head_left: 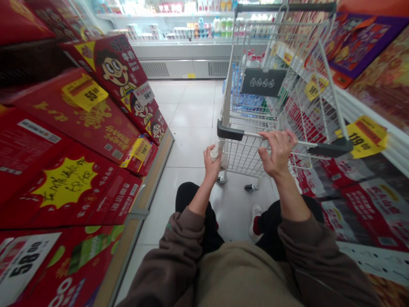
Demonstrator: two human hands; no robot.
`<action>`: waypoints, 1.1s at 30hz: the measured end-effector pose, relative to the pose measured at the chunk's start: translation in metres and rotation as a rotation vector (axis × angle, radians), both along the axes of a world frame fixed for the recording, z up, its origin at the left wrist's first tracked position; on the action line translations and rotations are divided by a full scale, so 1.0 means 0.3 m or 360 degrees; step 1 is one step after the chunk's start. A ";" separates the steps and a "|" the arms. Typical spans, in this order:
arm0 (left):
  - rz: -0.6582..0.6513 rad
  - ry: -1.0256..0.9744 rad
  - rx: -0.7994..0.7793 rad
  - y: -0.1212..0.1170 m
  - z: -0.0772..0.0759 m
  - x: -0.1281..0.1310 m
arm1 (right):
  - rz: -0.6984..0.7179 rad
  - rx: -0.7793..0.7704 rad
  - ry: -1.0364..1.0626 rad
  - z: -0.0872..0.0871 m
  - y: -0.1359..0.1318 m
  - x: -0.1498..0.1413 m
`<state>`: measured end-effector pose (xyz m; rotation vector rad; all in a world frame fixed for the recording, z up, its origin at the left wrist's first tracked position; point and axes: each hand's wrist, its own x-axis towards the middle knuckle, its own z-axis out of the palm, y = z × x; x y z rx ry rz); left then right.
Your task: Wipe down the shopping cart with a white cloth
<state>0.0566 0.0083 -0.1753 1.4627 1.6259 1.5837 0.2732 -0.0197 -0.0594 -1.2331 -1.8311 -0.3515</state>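
Observation:
A wire shopping cart [243, 157] stands right in front of me in a shop aisle. My right hand [277, 152] is wrapped round its handle bar [329, 148], near the middle. My left hand [212, 161] is closed on a small crumpled white thing [218, 152], maybe a cloth or tissue, just below the left end of the handle and beside the basket. Blue water bottle packs [246, 101] lie inside the cart.
Red gift boxes with yellow price tags [84, 94] fill the shelves on my left, down to a wooden shelf edge [150, 183]. More red boxes and a yellow tag [364, 136] line the right side. A chilled display case [179, 59] closes the aisle ahead.

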 end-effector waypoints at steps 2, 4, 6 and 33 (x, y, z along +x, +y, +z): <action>-0.0053 0.0017 0.0085 -0.049 -0.008 0.048 | 0.0009 0.0001 -0.0003 0.000 0.000 -0.002; -0.0229 0.0131 0.0135 -0.102 -0.026 0.082 | 0.0024 0.0019 0.0005 -0.001 -0.001 -0.001; -0.0237 0.0152 0.0156 -0.132 -0.043 0.093 | 0.0040 0.0039 0.0005 -0.001 -0.001 0.001; -0.0003 0.0474 0.0071 -0.174 -0.196 0.176 | 0.0123 -0.0125 -0.0143 0.001 -0.029 -0.030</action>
